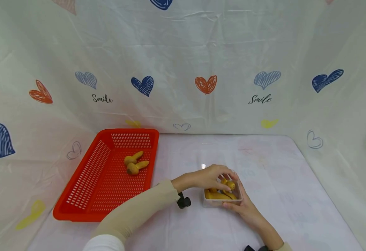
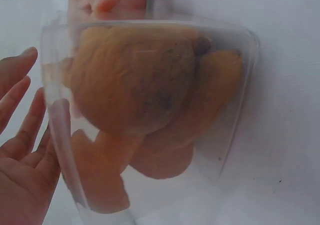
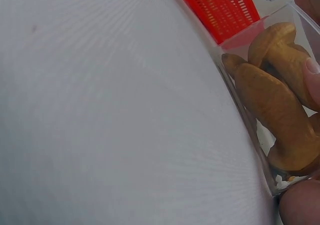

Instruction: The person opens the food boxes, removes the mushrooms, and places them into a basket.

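Your left hand point(image 1: 212, 176) pinches a mushroom point(image 1: 231, 185) in the clear box point(image 1: 212, 204); your right hand point(image 1: 246, 206) grips the box's side.

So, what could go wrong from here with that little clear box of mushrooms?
The left hand has its fingers around a mushroom; squeezing too hard might bruise it.

The right hand steadies the clear box; if it let go, the box could slide.

The box looks crowded, so adding the two mushrooms from the red basket might overfill it.
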Demonstrator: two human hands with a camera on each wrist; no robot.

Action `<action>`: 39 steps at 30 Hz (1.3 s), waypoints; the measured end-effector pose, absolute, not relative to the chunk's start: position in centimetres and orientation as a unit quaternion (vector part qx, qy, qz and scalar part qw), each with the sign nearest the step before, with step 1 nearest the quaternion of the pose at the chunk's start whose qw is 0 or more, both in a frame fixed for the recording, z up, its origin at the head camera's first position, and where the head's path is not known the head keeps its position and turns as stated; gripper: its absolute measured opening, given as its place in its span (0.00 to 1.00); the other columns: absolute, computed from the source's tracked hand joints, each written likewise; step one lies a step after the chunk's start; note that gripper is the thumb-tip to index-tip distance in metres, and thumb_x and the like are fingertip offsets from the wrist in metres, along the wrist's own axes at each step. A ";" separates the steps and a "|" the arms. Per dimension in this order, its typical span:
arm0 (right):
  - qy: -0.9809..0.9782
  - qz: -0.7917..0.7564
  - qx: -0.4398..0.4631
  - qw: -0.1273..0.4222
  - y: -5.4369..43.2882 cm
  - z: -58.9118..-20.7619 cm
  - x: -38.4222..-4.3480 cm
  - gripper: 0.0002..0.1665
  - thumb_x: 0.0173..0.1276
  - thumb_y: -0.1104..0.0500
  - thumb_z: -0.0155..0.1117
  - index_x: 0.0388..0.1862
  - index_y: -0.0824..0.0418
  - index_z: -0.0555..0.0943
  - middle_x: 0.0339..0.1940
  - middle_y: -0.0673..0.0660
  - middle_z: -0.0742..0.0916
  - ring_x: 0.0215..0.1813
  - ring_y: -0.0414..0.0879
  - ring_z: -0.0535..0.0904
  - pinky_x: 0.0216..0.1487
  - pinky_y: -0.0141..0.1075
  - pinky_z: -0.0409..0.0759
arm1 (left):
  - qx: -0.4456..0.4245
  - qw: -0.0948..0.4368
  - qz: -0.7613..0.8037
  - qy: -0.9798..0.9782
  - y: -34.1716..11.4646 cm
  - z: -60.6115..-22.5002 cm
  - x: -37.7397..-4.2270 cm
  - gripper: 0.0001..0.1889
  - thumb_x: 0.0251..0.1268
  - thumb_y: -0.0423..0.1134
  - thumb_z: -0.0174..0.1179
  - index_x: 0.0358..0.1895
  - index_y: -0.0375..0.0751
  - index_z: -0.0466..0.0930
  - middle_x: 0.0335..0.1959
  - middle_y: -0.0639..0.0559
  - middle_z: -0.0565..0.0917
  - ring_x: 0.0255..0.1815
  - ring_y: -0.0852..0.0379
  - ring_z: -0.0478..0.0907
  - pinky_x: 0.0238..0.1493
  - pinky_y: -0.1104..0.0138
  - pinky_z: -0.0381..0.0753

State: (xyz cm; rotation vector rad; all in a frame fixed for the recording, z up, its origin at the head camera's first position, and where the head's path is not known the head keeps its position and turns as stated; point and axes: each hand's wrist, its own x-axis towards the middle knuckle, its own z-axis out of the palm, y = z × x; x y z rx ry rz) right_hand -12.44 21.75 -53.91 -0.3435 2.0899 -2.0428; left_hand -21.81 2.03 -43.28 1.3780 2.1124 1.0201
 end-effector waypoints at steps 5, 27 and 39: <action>0.706 -0.691 -0.119 0.100 21.8 -53.8 -12.4 0.64 0.67 0.69 0.67 0.83 0.40 0.34 0.81 0.57 0.33 0.71 0.41 0.60 0.56 0.33 0.78 | 0.498 0.195 0.350 0.770 2.3 -43.7 -21.7 0.20 0.65 0.34 0.68 0.59 0.36 0.78 0.56 0.49 0.80 0.54 0.60 0.79 0.53 0.76 0.77; 0.697 -0.697 -0.109 0.129 21.9 -53.7 -12.3 0.65 0.69 0.68 0.65 0.82 0.41 0.28 0.80 0.60 0.29 0.63 0.62 0.72 0.56 0.36 0.79 | 0.515 0.092 0.253 0.813 3.5 -45.1 -21.4 0.16 0.62 0.39 0.71 0.52 0.44 0.83 0.48 0.58 0.83 0.49 0.67 0.77 0.55 0.81 0.69; 0.696 -0.698 -0.092 0.138 21.9 -53.6 -12.3 0.66 0.68 0.67 0.67 0.81 0.35 0.29 0.80 0.57 0.30 0.66 0.64 0.69 0.57 0.35 0.78 | 0.513 0.065 0.237 0.823 3.4 -45.4 -21.5 0.18 0.63 0.42 0.70 0.54 0.44 0.83 0.51 0.58 0.85 0.52 0.69 0.77 0.57 0.80 0.69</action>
